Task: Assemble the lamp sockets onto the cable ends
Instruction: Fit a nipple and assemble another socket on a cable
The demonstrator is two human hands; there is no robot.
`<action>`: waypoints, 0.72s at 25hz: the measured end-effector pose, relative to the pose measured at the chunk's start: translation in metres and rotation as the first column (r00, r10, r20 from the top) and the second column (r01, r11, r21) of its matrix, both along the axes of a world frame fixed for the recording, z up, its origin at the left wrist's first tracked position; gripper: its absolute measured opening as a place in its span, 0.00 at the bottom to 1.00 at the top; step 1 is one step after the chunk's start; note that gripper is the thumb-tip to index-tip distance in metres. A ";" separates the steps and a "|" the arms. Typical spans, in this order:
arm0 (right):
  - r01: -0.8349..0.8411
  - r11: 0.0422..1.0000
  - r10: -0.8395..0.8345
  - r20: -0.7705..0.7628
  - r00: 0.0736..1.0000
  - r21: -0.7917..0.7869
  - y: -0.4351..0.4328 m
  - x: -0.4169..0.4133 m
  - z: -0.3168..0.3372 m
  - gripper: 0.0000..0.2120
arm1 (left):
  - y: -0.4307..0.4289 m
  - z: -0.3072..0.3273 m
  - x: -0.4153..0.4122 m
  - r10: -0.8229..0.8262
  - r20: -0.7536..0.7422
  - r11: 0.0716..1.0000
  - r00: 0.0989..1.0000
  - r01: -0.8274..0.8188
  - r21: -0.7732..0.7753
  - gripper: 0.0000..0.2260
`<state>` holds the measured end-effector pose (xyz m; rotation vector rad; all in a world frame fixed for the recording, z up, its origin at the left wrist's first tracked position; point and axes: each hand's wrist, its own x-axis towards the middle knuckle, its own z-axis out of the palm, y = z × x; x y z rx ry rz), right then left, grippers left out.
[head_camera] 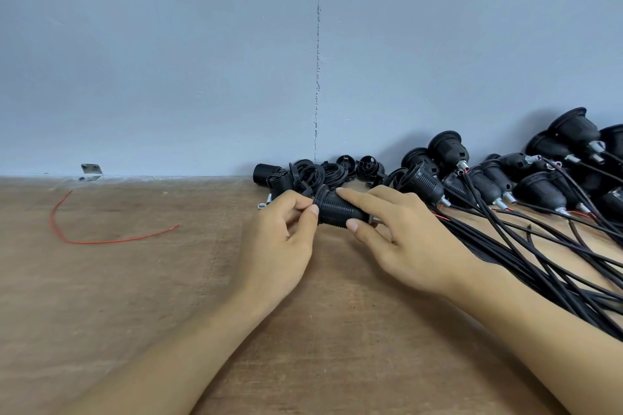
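- The left hand (279, 239) has its fingers curled and pinches the flared left end of a black lamp socket (337, 210) between thumb and fingertips.
- The right hand (408, 236) grips the socket's ribbed body, with the index finger (357, 199) laid along its top and the thumb (357, 227) pressed beneath.
- The socket lies sideways between both hands, just above the wooden tabletop (135, 296); a bit of metal shows at its right end.
- Loose black socket parts (320, 173) are heaped just behind the hands, against the blue-grey wall (202, 44).
- To the right, sockets already on cables (492, 185) lie piled together, and their black cables (539, 263) fan out toward the right edge, passing under the right forearm.
- A stray red wire (101, 242) curves on the tabletop well to the left.
- A small metal bracket (90, 170) sits where tabletop meets wall.
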<state>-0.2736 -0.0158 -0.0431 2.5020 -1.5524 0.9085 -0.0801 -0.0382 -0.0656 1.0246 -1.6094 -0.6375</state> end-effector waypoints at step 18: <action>-0.320 0.869 0.033 0.599 0.800 0.379 -0.005 -0.007 0.007 0.13 | 0.001 0.008 0.000 -0.107 -0.049 0.986 0.993 0.112 0.125 0.28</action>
